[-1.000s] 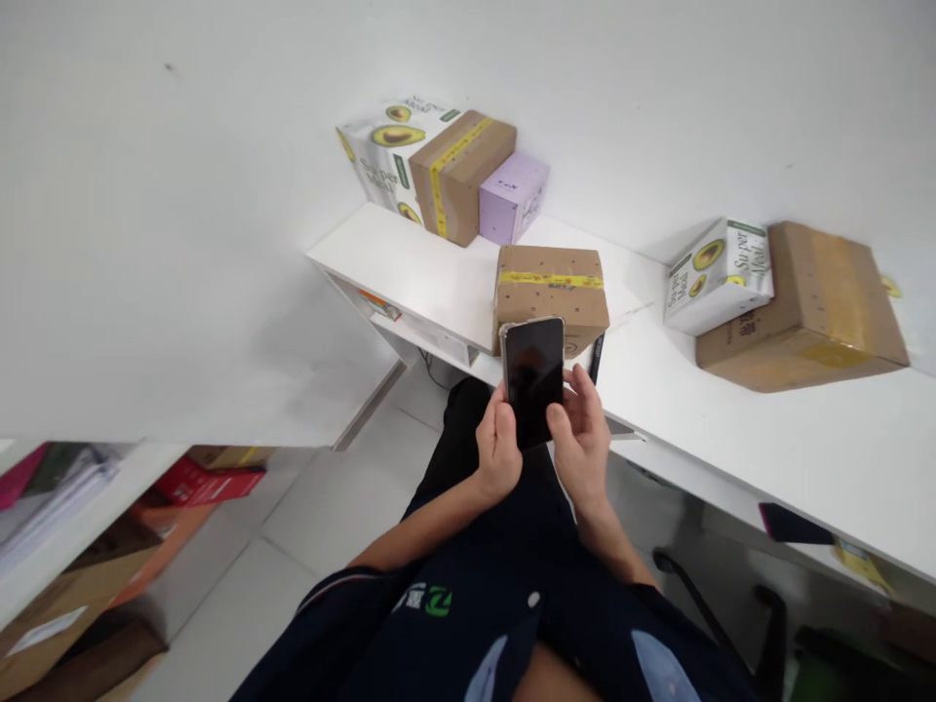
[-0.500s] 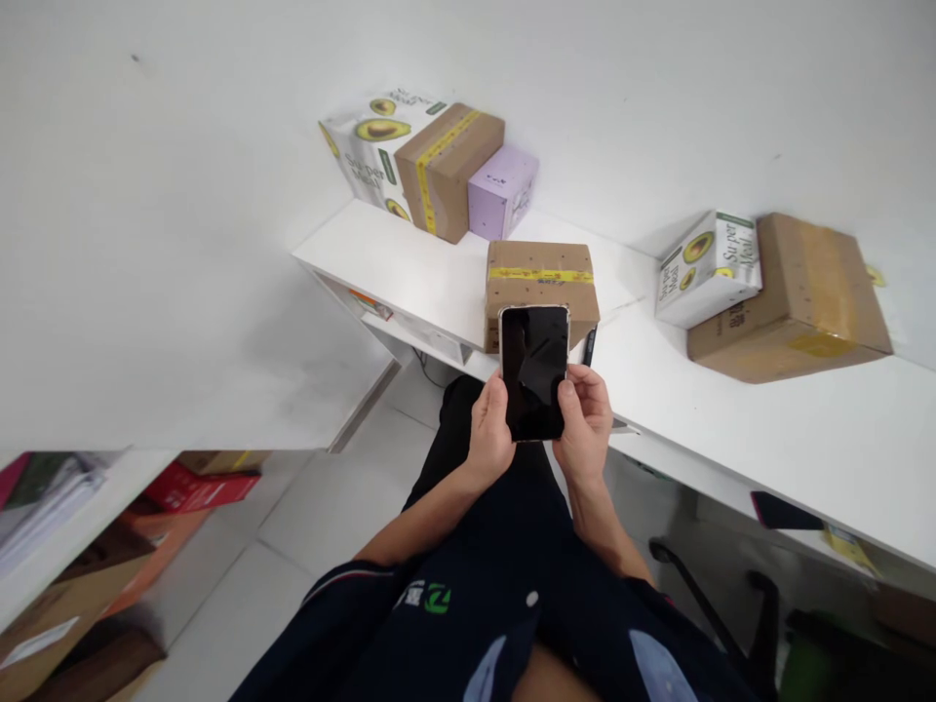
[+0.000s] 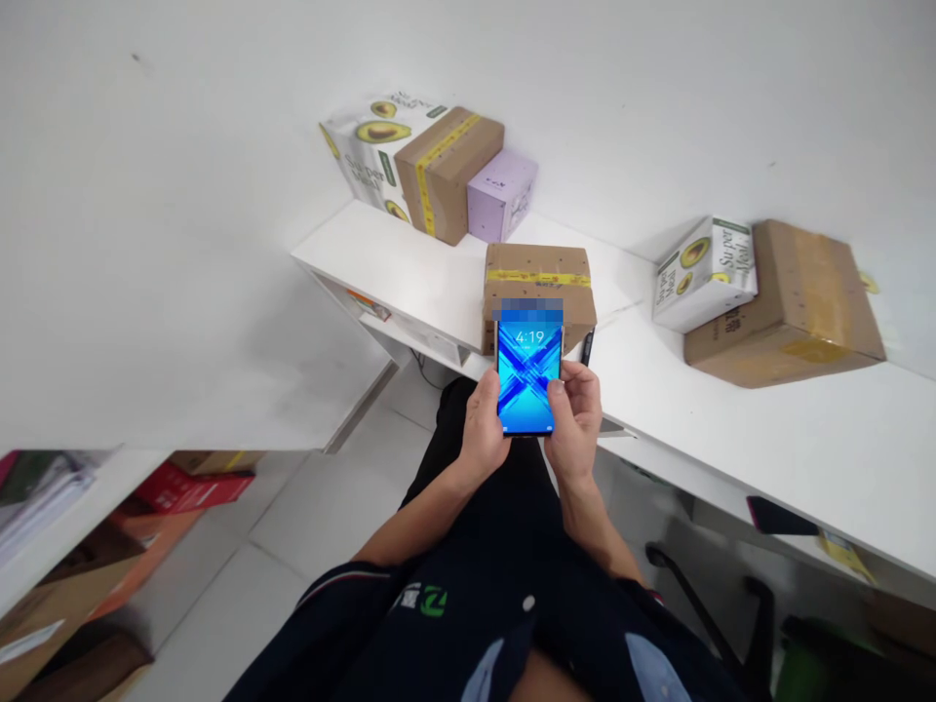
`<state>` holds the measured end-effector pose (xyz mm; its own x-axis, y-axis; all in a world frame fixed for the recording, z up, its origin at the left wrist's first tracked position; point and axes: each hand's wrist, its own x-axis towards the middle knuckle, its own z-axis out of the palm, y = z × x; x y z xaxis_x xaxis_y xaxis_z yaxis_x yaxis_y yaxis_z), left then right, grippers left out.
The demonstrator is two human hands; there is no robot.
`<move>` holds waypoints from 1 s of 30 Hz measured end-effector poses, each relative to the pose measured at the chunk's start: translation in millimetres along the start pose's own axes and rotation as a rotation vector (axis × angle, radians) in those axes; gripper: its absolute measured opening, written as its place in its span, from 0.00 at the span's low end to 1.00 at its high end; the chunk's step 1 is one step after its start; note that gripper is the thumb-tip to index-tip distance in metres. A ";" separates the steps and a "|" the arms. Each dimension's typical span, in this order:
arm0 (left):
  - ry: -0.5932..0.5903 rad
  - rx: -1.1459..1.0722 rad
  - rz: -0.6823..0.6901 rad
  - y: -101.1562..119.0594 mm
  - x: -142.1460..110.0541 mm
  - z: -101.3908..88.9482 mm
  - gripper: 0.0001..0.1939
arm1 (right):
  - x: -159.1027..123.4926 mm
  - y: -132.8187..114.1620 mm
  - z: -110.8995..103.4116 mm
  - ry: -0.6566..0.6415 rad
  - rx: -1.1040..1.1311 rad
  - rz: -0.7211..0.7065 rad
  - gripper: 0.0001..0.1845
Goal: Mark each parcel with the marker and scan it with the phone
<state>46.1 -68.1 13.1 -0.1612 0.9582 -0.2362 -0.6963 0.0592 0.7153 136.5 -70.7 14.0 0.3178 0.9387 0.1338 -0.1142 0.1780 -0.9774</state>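
Note:
A smartphone (image 3: 527,375) is held upright in front of me, its screen lit in blue with the time 4:19 on it. My left hand (image 3: 486,427) grips its left side. On the opposite side, my right hand (image 3: 574,424) is closed round the lower edge, its thumb by the screen. Directly beyond the phone stands a cardboard box (image 3: 539,261) with yellow tape, partly hidden by the phone. A thin black object (image 3: 588,347) lies beside that box, close to my right fingers.
On the white desk (image 3: 409,268), a large avocado-print box (image 3: 366,146), a taped carton (image 3: 449,175) and a lilac box (image 3: 502,193) stand at the back left. A smaller avocado-print box (image 3: 706,273) and a big carton (image 3: 790,302) are at right. Shelves with boxes fill the lower left.
The phone's screen has gone from black to a lit blue lock screen. Both hands keep their hold, and the view has shifted slightly.

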 end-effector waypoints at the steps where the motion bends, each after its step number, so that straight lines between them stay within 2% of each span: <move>1: 0.012 -0.002 -0.001 0.5 0.4 0.1 0.26 | 0.1 0.4 0.6 -0.009 0.014 0.000 0.16; 6: 0.053 -0.009 0.038 -0.2 1.7 -1.6 0.22 | 1.0 -1.3 3.4 -0.030 0.086 0.028 0.15; 11: 0.078 0.031 0.081 -1.0 1.9 -3.5 0.18 | -0.2 -2.3 3.8 -0.029 0.047 0.047 0.16; 19: 0.024 0.014 0.043 3.7 0.7 -2.9 0.23 | -2.5 -2.5 5.5 -0.010 0.021 0.009 0.15; 30: -0.019 -0.013 0.030 4.2 1.5 -1.5 0.25 | -1.2 -6.2 6.3 -0.007 0.027 -0.025 0.15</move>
<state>41.9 -66.9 14.7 -0.1688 0.9647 -0.2022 -0.7007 0.0268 0.7129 130.8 -71.1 21.0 0.3144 0.9358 0.1596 -0.1313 0.2094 -0.9690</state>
